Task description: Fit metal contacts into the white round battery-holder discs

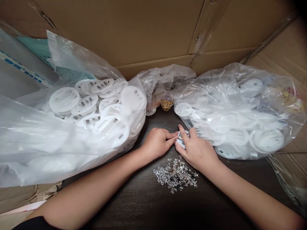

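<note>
- Work in hand: a small white plastic piece (182,139) between the two hands, low over a dark wood surface (134,204), fingers busy at its edge.
- Left hand (157,143): fingers close together and nearly straight, tips reaching the piece from the left; firm hold or mere touch impossible to tell.
- Right hand (196,148): curled, partly closed, thumb and fingers pinching the piece from the right and above.
- Just below both hands: a loose heap of small clear and silvery parts (176,175), some darker among them, lying directly on the surface.
- Left of the hands: a large clear plastic bag (48,150) of white round plastic discs (64,100), many with small metal fittings.
- Right of the hands: a second clear plastic bag (275,118) of similar white discs, its edge just beside the right hand.
- Farther ahead, between the bags: a small clear cup of gold-coloured metal pieces (166,104), backed by crumpled plastic.
- Behind everything: brown cardboard walls (120,32).
- Hidden or unclear: most of the small piece, covered by fingers, so its exact shape and any fitting on it cannot be made out; the heap's parts too small to identify; discs in the right bag blurred by the plastic.
</note>
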